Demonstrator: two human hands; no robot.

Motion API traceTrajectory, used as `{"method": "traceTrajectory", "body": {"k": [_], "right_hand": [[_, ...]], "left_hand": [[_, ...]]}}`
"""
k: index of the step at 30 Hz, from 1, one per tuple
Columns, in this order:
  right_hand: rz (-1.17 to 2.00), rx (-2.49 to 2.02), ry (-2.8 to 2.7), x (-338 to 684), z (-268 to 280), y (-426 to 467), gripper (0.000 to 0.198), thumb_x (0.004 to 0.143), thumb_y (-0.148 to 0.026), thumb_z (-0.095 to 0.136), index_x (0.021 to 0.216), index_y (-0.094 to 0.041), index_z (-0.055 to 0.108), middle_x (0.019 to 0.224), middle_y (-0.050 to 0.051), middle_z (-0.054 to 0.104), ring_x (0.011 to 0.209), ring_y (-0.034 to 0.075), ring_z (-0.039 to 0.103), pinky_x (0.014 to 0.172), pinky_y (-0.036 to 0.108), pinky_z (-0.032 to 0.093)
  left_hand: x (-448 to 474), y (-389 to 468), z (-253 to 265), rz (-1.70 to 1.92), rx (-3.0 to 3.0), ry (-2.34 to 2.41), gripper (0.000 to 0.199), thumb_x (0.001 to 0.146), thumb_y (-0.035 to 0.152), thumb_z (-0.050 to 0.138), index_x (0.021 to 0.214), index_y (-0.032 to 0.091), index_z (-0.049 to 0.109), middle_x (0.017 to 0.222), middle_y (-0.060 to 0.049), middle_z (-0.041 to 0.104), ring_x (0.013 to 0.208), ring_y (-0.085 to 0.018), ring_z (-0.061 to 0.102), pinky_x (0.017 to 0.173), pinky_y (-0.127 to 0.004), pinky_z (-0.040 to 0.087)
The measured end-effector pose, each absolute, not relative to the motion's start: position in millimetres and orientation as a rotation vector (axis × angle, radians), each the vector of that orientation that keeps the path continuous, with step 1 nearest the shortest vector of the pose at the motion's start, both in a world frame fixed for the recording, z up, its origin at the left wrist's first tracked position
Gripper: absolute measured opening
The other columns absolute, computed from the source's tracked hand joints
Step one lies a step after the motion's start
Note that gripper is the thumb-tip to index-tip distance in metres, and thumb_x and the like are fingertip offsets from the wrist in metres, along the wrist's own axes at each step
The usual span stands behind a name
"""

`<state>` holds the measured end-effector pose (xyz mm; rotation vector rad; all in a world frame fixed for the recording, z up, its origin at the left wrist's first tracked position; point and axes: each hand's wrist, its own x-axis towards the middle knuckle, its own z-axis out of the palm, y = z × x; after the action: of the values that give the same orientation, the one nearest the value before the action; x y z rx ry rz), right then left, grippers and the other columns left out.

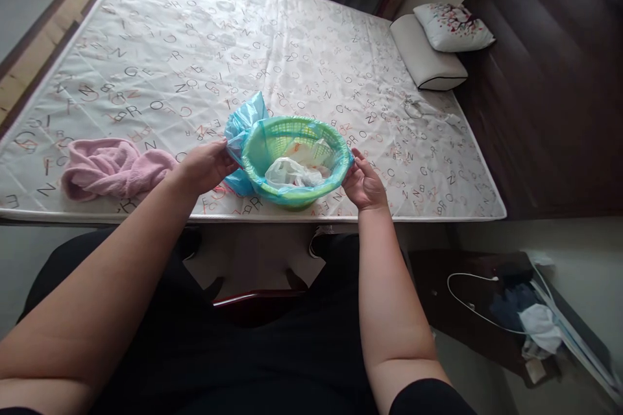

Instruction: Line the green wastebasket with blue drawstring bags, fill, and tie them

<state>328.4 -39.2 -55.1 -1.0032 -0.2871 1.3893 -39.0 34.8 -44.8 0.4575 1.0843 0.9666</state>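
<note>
A green mesh basket (307, 194) stands near the front edge of the mattress, lined with a thin blue plastic bag (247, 118) folded over its rim. Loose film of the bag bunches out at the left side. My left hand (207, 165) is closed on this bunched part, its fingertips partly hidden. At the right rim, my right hand (364, 183) pinches the bag's edge between thumb and fingers. Crumpled white plastic (292, 172) and some other pale waste lie inside the basket.
A pink towel (114, 168) lies on the mattress (195, 32) left of my left hand. Two pillows (428, 55) rest by the dark headboard (545, 91). At lower right, a dark bedside table (438, 305) carries a white cable and cloths.
</note>
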Motion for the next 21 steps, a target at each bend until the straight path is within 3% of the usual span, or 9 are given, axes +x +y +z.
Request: {"method": "traceTrajectory", "body": {"k": [5, 9, 13, 17, 21], "right_hand": [[1.451, -1.049, -0.421, 329.0, -52.2, -43.8, 0.059, 0.077, -0.015, 0.085, 0.128, -0.034, 0.062, 0.096, -0.010, 0.077, 0.078, 0.009, 0.073, 0.074, 0.024, 0.066], [1.473, -1.035, -0.616, 328.0, -47.4, -47.2, 0.089, 0.070, -0.016, 0.090, 0.145, -0.046, 0.053, 0.111, -0.011, 0.074, 0.089, 0.010, 0.071, 0.082, 0.026, 0.065], [1.384, -1.149, -0.782, 327.2, -55.5, -44.1, 0.106, 0.069, -0.023, 0.093, 0.160, -0.049, 0.045, 0.103, -0.008, 0.067, 0.087, 0.012, 0.067, 0.078, 0.026, 0.062], [1.105, -1.422, -1.006, 319.6, -70.8, -40.6, 0.101, 0.078, -0.029, 0.084, 0.167, -0.046, 0.041, 0.105, -0.003, 0.065, 0.083, 0.016, 0.062, 0.074, 0.033, 0.063], [0.702, -1.735, -1.250, 300.2, -73.8, -43.5, 0.078, 0.091, -0.020, 0.066, 0.165, -0.037, 0.049, 0.110, 0.004, 0.068, 0.084, 0.019, 0.061, 0.092, 0.046, 0.064]], "left_hand": [[-37.7, 36.0, -45.7, 0.982, 0.452, 1.134, 0.034, 0.114, 0.018, 0.049, 0.087, 0.016, 0.070, 0.074, -0.003, 0.069, 0.058, -0.014, 0.066, 0.064, -0.028, 0.064], [-37.1, 34.6, -41.5, 0.979, 0.491, 1.041, 0.033, 0.114, 0.015, 0.047, 0.096, 0.013, 0.075, 0.084, -0.005, 0.076, 0.066, -0.014, 0.071, 0.065, -0.024, 0.064], [-37.5, 32.6, -34.4, 0.953, 0.462, 0.931, 0.038, 0.115, 0.013, 0.040, 0.101, 0.009, 0.075, 0.083, -0.007, 0.078, 0.064, -0.014, 0.071, 0.059, -0.022, 0.061], [-36.4, 29.9, -30.3, 0.948, 0.443, 0.911, 0.028, 0.114, 0.016, 0.046, 0.106, 0.011, 0.073, 0.088, -0.010, 0.080, 0.069, -0.018, 0.078, 0.062, -0.026, 0.064], [-28.5, 23.0, -24.9, 0.888, 0.505, 0.858, 0.010, 0.106, 0.010, 0.059, 0.104, 0.015, 0.067, 0.100, -0.012, 0.081, 0.090, -0.024, 0.083, 0.078, -0.033, 0.068]]}}
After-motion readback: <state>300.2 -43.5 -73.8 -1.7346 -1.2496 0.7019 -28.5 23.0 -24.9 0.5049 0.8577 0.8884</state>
